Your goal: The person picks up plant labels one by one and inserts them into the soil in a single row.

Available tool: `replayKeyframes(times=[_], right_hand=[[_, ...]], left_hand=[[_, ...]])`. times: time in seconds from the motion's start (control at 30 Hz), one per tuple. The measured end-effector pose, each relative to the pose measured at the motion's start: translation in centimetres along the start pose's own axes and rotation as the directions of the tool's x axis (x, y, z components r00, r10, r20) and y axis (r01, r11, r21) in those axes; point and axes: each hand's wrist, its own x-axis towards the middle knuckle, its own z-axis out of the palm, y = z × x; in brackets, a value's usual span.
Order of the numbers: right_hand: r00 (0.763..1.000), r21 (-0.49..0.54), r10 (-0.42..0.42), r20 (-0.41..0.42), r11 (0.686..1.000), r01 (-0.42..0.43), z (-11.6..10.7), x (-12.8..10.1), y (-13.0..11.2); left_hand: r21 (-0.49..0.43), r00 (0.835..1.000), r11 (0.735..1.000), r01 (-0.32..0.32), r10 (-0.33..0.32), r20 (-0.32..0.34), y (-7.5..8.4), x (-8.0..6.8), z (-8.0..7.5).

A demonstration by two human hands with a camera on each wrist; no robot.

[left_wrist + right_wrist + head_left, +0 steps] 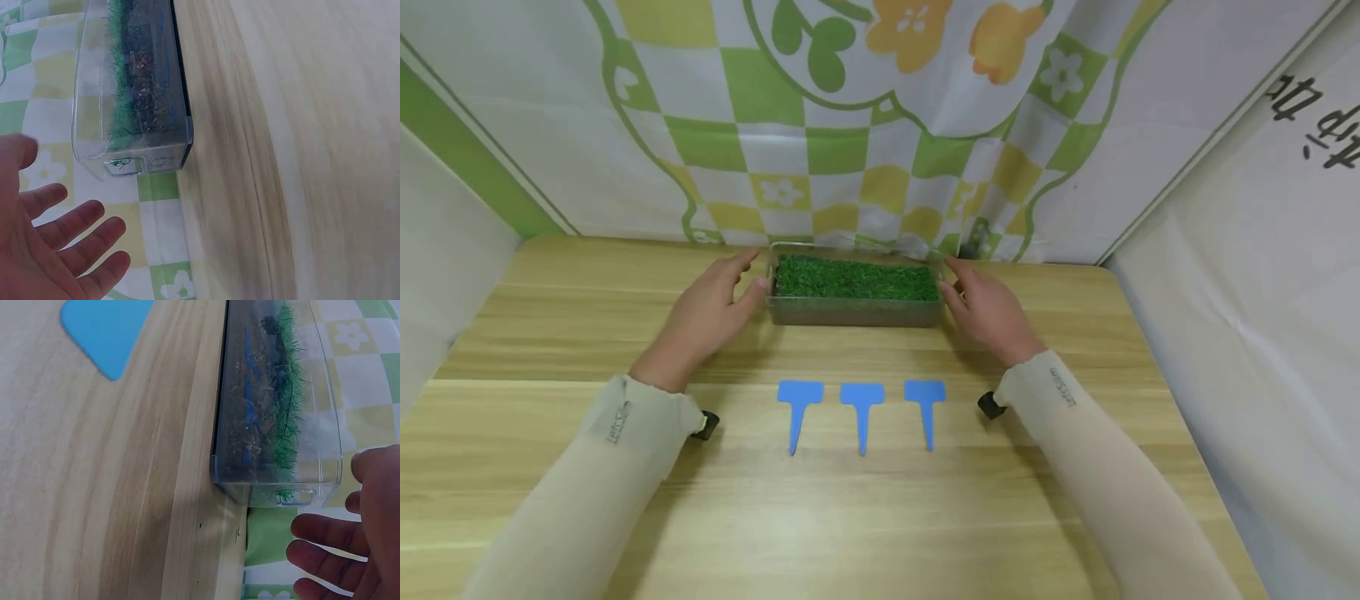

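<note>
Both arms reach forward; the left hand [711, 312] and right hand [988, 308], fingers spread and relaxed, flank the clear plastic tray of green grass [855, 287] at the table's far edge, thumbs apparently touching its ends.

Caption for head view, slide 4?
Open hands flank a clear grass-filled box; three blue plant labels lie below.
</note>
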Motion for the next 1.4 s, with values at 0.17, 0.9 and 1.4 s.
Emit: replayKeyframes(times=[0.17, 0.9, 1.4], right_hand=[[0.999, 0.016, 0.035, 0.027, 0.999, -0.035, -0.1, 0.5, -0.4], [0.999, 0.065, 0.037, -0.022, 0.997, -0.036, 0.7, 0.7, -0.8], [0.998, 0.159, 0.065, -0.013, 0.985, -0.062, 0.7, 0.9, -0.8]], left_hand=[[0.009, 0.999, 1.0, -0.003, 0.002, 0.045, -0.2, 0.5, 0.3], [-0.039, 0.985, 0.997, 0.069, -0.062, 0.161, 0.3, 1.1, 0.6], [-0.029, 0.981, 0.989, 0.145, -0.14, 0.132, 0.0, 1.2, 0.8]])
